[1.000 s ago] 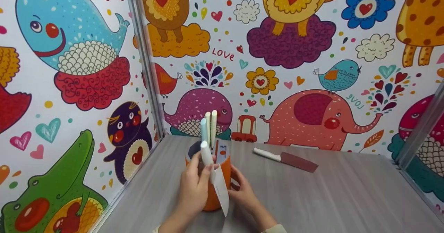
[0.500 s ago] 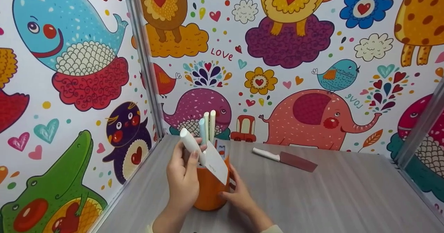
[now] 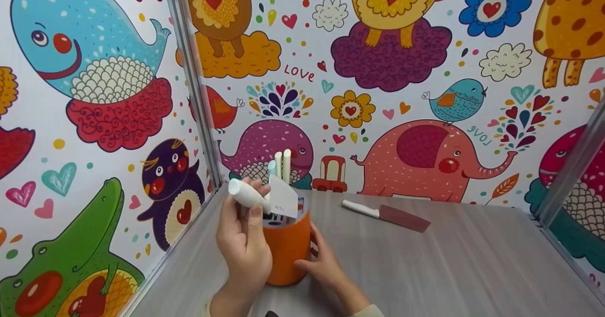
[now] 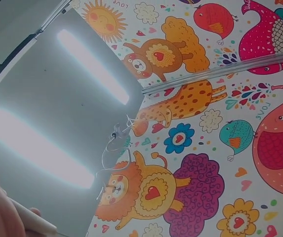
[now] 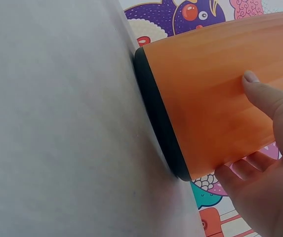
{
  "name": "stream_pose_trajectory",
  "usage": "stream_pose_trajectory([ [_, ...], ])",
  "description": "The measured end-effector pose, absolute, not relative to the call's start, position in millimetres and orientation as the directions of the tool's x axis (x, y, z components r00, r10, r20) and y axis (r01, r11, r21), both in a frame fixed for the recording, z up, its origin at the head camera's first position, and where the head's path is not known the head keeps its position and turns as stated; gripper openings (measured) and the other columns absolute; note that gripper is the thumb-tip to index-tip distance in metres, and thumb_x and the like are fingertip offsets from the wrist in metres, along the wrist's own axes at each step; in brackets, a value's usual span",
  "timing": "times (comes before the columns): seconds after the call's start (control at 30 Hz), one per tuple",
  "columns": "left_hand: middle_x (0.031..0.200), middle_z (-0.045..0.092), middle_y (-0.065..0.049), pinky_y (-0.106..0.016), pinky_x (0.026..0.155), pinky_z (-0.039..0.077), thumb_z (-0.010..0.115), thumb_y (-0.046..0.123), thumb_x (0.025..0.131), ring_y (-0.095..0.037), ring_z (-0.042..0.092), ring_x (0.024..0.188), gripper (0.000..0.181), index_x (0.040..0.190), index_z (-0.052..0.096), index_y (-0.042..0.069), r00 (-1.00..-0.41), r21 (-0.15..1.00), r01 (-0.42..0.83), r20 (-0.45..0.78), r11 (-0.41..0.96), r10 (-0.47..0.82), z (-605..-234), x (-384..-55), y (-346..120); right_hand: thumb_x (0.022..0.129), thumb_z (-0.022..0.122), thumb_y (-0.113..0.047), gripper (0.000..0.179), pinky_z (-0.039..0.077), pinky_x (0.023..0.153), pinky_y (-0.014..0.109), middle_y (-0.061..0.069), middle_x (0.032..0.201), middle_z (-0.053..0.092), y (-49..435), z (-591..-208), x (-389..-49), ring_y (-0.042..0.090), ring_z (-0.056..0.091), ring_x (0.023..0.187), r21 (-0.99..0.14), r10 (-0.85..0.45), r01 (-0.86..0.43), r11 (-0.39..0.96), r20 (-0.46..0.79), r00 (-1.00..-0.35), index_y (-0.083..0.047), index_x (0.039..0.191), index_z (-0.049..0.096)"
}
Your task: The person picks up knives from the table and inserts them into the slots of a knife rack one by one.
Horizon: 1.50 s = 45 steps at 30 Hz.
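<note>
In the head view my left hand [image 3: 248, 251] holds a kitchen knife [image 3: 282, 199] by its white handle. The pale blade points right, over the rim of an orange knife holder [image 3: 286, 255]; its tip is out in the open. My right hand [image 3: 326, 267] grips the holder's right side, thumb in front and fingers behind. Two cream handles [image 3: 287, 163] and a light-blue handle [image 3: 272, 168] stand up from the holder. The right wrist view shows the holder's dark base [image 5: 156, 116] on the table. At the left wrist view's lower corner, part of the white knife handle [image 4: 32, 219] shows.
A cleaver [image 3: 404, 218] with a white handle and reddish-brown blade lies on the grey table [image 3: 425, 265], right of the holder. Patterned walls [image 3: 406, 104] close off the left, back and right. A small dark object [image 3: 271, 314] peeks in at the bottom edge.
My left hand has moved left, swinging the knife up from pointing down in front of the holder to lying across its top. The right hand stays on the holder.
</note>
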<state>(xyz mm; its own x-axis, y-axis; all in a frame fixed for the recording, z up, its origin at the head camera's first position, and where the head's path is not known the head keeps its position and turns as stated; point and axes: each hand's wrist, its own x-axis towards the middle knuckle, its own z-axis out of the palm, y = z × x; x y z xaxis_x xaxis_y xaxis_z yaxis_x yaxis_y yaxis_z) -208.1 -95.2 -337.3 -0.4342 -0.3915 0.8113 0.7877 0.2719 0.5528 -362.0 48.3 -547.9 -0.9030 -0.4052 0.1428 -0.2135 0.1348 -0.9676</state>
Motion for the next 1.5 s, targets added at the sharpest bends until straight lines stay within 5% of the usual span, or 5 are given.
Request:
stream_pose_trajectory([
  [0.33, 0.135, 0.065, -0.027, -0.023, 0.117, 0.045, 0.052, -0.011, 0.105, -0.011, 0.068, 0.13, 0.036, 0.141, 0.049, -0.014, -0.416, 0.557, 0.782, 0.8, 0.279, -0.432, -346.1, -246.2, -98.3, 0.088, 0.088, -0.032, 0.109, 0.032, 0.125, 0.066, 0.011, 0.175, 0.031, 45.0, -542.9, -358.3, 0.04, 0.033, 0.159, -0.971, -0.409, -0.197, 0.135, 0.126, -0.904, -0.025, 0.172, 0.019],
  [0.6, 0.139, 0.067, -0.005, -0.025, 0.118, 0.045, 0.054, -0.009, 0.105, -0.013, 0.067, 0.132, 0.037, 0.142, 0.05, -0.013, -0.4, 0.546, 0.785, 0.807, 0.292, -0.435, -343.3, -246.5, -97.5, 0.086, 0.089, -0.038, 0.109, 0.031, 0.127, 0.065, 0.009, 0.175, 0.032, 45.9, -545.0, -361.1, 0.039, 0.033, 0.159, -0.973, -0.406, -0.192, 0.129, 0.124, -0.905, -0.029, 0.171, 0.021],
  [0.87, 0.14, 0.063, -0.027, -0.025, 0.116, 0.046, 0.054, -0.01, 0.104, -0.006, 0.063, 0.136, 0.039, 0.143, 0.049, -0.012, -0.391, 0.529, 0.788, 0.825, 0.315, -0.408, -344.2, -251.7, -93.8, 0.085, 0.09, -0.04, 0.11, 0.031, 0.127, 0.065, 0.009, 0.175, 0.032, 47.9, -546.4, -362.1, 0.038, 0.033, 0.159, -0.974, -0.398, -0.196, 0.111, 0.138, -0.907, -0.028, 0.171, 0.021],
  [1.13, 0.143, 0.063, -0.025, -0.025, 0.117, 0.045, 0.053, -0.005, 0.107, -0.028, 0.064, 0.137, 0.039, 0.145, 0.049, -0.009, -0.493, 0.612, 0.74, 0.776, 0.28, -0.394, -355.7, -270.9, -97.0, 0.085, 0.09, -0.042, 0.113, 0.03, 0.127, 0.065, 0.011, 0.174, 0.033, 48.5, -547.1, -362.2, 0.039, 0.035, 0.158, -0.972, -0.399, -0.207, 0.114, 0.146, -0.905, -0.024, 0.171, 0.02],
  [1.5, 0.145, 0.064, -0.021, -0.057, 0.118, 0.046, 0.056, 0.002, 0.109, -0.038, 0.061, 0.138, 0.044, 0.151, 0.049, -0.001, -0.662, 0.736, 0.607, 0.677, 0.299, -0.323, -356.5, -290.4, -99.3, 0.086, 0.089, -0.04, 0.109, 0.034, 0.125, 0.064, 0.01, 0.174, 0.034, 46.2, -548.4, -363.3, 0.039, 0.036, 0.157, -0.97, -0.39, -0.208, 0.124, 0.145, -0.909, -0.027, 0.171, 0.022],
])
